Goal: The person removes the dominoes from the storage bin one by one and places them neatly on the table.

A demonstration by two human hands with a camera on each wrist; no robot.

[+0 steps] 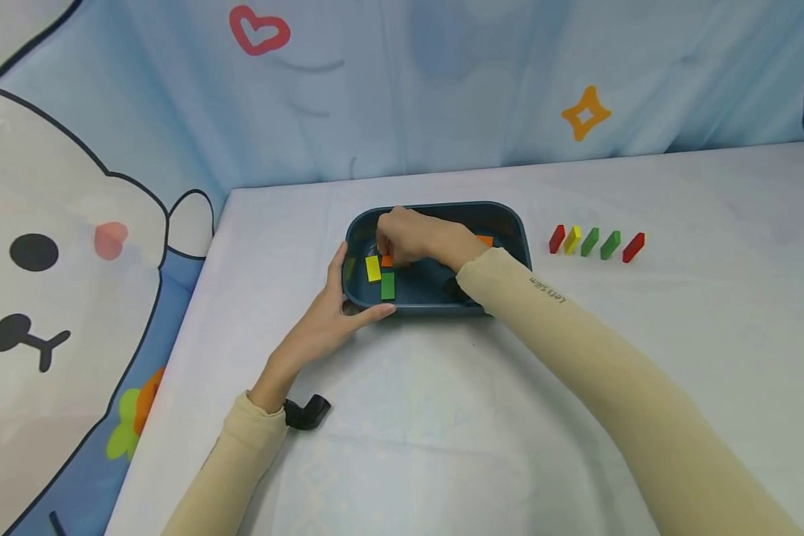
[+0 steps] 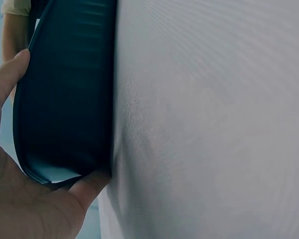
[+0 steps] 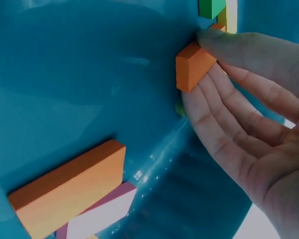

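A dark blue tub sits mid-table with coloured blocks inside. My right hand reaches into it and pinches a small orange block between thumb and fingers, seen also as the orange block in the head view. A yellow block and a green block lie beside it on the tub floor. My left hand grips the tub's near-left corner, thumb along the front wall and fingers up the side; the left wrist view shows that hand against the tub wall.
A row of standing blocks, red, yellow, green, green, red, lines up right of the tub. Another orange block and a pink-edged block lie in the tub. A black strap piece rests by my left wrist. A cartoon-print curtain backs the table.
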